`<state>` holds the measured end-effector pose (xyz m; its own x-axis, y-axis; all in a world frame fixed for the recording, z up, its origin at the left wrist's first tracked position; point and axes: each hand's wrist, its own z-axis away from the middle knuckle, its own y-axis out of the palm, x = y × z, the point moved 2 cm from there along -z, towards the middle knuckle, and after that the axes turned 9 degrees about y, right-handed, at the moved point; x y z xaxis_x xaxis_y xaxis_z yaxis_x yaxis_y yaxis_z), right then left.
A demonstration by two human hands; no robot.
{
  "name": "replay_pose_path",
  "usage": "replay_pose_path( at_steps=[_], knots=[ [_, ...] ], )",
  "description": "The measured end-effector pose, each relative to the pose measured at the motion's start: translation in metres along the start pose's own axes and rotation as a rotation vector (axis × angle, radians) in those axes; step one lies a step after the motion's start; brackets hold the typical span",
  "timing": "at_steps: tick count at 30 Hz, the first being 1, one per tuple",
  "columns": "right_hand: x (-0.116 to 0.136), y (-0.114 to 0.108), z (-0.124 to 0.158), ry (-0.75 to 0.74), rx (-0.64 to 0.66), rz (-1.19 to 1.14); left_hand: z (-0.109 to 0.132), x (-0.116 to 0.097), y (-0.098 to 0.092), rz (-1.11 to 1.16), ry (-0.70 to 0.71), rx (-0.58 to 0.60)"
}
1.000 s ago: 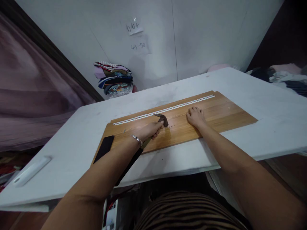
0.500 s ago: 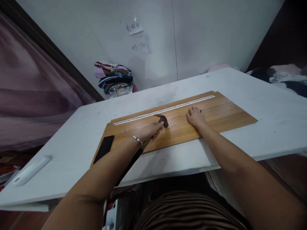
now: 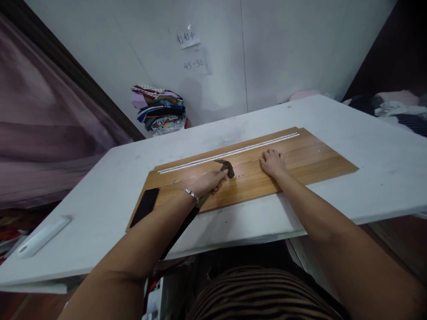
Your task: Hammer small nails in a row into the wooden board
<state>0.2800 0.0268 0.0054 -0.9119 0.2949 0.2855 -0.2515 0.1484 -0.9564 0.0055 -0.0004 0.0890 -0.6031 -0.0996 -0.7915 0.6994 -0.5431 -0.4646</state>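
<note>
My left hand [image 3: 213, 181], with a bracelet at the wrist, is closed round a claw hammer [image 3: 227, 168] close below its dark head. The long handle runs back beneath my left forearm. The hammer's striking face is at the surface of a wood-grain board [image 3: 320, 160], beside several tiny dark spots too small to make out. My right hand [image 3: 271, 162] rests on the board to the right of the hammer, its fingers apart and lightly bent, with nothing seen in them.
Thin white strips [image 3: 230, 152] lie along the board's far side. A black flat rectangle [image 3: 145, 206] is on its left end. The board lies on a white table [image 3: 347, 120], with a long white object [image 3: 45, 238] at the left. Folded clothes [image 3: 160, 111] are stacked by the wall.
</note>
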Motion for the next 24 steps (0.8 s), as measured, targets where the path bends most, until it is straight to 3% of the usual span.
replay_pose_path(
  at_steps=[15,24],
  knots=[
    [0.000,0.002,-0.002,-0.002,0.001,0.002,0.001,-0.001,0.000,0.004,-0.007,-0.005],
    [0.001,-0.002,0.002,-0.003,0.004,0.001,0.007,-0.012,-0.003,0.013,0.028,0.008]
  ],
)
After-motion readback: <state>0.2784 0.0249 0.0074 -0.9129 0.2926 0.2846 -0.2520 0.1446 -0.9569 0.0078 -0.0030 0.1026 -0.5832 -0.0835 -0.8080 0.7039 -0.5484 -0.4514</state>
